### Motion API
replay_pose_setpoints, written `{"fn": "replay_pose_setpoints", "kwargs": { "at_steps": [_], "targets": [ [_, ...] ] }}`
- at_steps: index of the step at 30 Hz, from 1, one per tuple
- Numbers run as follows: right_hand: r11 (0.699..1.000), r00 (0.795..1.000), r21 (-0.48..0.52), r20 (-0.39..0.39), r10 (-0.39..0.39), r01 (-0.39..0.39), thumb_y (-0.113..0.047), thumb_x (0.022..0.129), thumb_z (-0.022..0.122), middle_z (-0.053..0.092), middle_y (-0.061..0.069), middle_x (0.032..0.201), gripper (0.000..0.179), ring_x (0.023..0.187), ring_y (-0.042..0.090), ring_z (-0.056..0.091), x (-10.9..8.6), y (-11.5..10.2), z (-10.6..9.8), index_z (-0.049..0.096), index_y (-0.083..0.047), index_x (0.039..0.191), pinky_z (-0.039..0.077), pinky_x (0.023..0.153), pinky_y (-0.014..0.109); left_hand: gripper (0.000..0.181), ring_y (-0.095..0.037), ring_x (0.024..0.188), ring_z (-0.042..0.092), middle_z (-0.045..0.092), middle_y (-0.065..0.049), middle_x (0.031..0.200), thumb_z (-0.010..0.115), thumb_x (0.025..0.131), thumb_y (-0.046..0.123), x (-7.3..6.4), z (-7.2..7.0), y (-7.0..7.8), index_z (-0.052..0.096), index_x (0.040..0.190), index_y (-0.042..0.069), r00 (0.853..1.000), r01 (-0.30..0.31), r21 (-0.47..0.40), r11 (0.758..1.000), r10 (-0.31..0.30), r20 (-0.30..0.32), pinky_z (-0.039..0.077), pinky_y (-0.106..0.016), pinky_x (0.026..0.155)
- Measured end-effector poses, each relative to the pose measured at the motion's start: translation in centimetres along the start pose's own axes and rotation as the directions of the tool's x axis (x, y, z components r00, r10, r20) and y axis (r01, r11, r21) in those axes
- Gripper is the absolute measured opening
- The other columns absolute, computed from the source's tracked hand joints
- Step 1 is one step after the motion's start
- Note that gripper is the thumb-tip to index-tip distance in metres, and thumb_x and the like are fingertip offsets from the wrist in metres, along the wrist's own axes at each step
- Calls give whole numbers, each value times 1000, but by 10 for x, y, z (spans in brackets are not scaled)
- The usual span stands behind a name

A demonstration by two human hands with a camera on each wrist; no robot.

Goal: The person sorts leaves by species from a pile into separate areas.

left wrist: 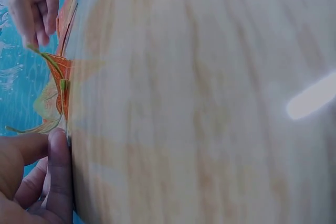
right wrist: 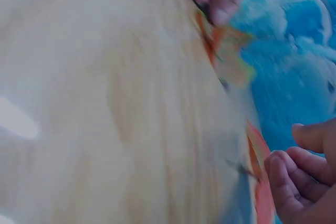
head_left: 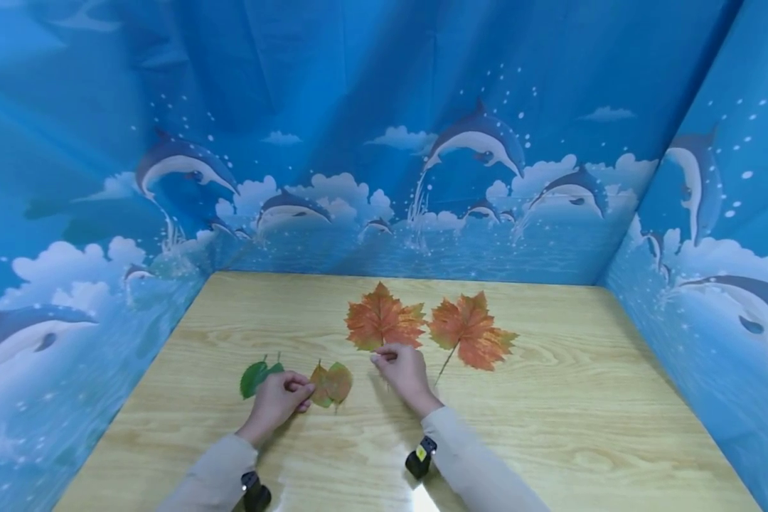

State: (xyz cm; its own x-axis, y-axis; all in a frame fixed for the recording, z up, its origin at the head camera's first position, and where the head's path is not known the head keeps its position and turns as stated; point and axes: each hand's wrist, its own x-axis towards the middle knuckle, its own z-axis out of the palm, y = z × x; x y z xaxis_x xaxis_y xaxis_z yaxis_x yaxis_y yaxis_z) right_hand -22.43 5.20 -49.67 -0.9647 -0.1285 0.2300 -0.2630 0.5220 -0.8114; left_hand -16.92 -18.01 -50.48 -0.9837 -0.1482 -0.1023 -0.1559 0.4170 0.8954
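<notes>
From the head view, the left hand [head_left: 276, 400] pinches the edge of a small mottled leaf [head_left: 321, 387] on the wood-grain table [head_left: 582, 427], beside smooth green leaves [head_left: 252, 380]; the right hand [head_left: 403, 370], loosely curled, nears a jagged orange leaf [head_left: 384, 318]. The step seems to be arranging; next calls for a light touch. The left wrist view shows a thin, curling stem [left wrist: 53, 65]; the right wrist view, the right hand gripping nothing visible.

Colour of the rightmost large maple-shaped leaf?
The maple-shaped leaf is mostly orange-red, greenish at some tips; clearest in the head view.
</notes>
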Motion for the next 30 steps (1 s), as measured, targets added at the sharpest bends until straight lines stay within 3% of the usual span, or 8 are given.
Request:
{"fn": "replay_pose_setpoints", "kwargs": {
  "at_steps": [7,16,19,23,30],
  "targets": [
    [992,987,28,-99,125,-123,-17,85,73,72,7,84,20,76,19,67,1,18,-42,73,-1,97,54,67,31,8,-14,56,64,64,-7,68,70,84,1,1,-1,0,67,89,-4,1000,7,15,1000,-7,13,53,-24,53],
    [954,925,47,-237,298,-295,-19,85,73,71,13,88,24,82,25,67,-11,42,-71,72,0,100,53,67,34,10,-12,55,63,64,-7,69,70,85,3,1,-3,-1,67,90,-5,1000,17,33,999,-17,3,53,-23,53],
    [947,915,2,-257,312,-322,-16,83,74,71,11,83,22,77,23,66,-15,49,-71,73,2,97,51,65,32,9,-13,55,63,64,-7,69,70,85,3,0,-3,0,67,90,-5,1000,22,40,999,-22,5,53,-23,53],
    [945,919,-68,-263,292,-320,-13,80,76,69,7,76,20,69,17,62,-17,54,-68,73,2,92,47,62,29,8,-13,55,63,64,-6,68,70,85,3,0,-2,-1,67,89,-4,1000,17,47,999,-17,4,53,-23,52],
    [939,917,-127,-289,274,-321,-15,76,79,66,5,71,24,65,16,59,-19,54,-65,72,3,91,48,64,36,8,-13,55,64,64,-6,67,69,84,1,1,0,-2,67,89,-5,1000,1,28,1000,-2,15,53,-24,52]
  ]
}}
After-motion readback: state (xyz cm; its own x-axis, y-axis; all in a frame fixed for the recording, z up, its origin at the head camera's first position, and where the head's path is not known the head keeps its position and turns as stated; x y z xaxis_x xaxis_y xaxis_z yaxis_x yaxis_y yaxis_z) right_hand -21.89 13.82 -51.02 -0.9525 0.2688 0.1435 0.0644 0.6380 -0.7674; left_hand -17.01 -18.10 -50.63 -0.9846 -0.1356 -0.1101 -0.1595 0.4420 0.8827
